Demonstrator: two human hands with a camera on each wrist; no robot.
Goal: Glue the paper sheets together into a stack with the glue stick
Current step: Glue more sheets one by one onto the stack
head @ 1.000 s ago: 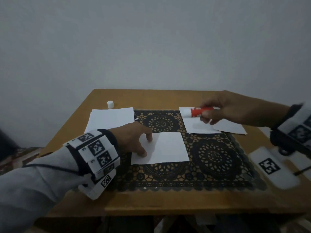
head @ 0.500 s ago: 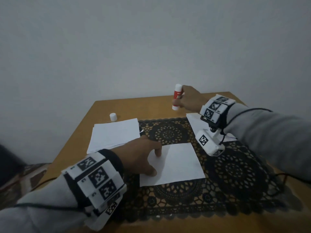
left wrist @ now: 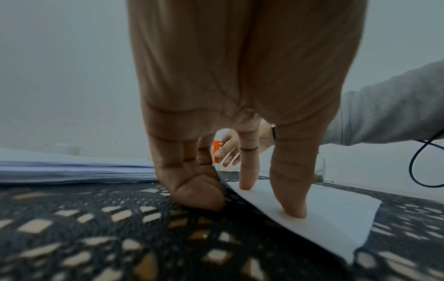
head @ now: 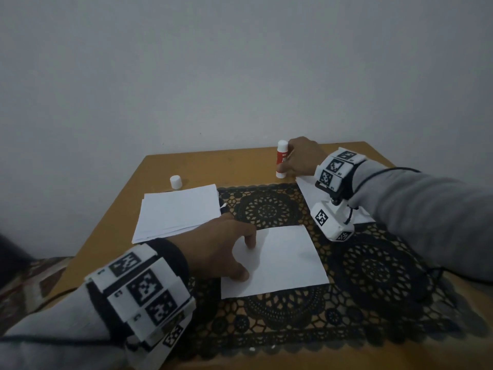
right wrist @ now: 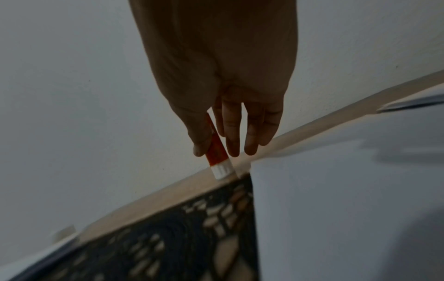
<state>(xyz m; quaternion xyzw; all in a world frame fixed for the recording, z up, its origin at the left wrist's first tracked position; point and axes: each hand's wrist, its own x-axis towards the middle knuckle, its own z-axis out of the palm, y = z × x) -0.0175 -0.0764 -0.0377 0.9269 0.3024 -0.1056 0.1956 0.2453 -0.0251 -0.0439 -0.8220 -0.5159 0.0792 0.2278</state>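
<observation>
A wooden worktop (head: 128,209) against a plain grey wall (head: 213,76) carries a black lace mat (head: 373,276). The left hand (head: 218,252) presses straight fingers on a paper sheet (head: 288,263); the right hand (head: 301,156) grips the upright glue stick (head: 282,156).

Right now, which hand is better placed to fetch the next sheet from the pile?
Left. The left hand only presses the centre sheet, and the pile lies right beside it. The right hand is across the table, holding the glue stick upright.
</observation>
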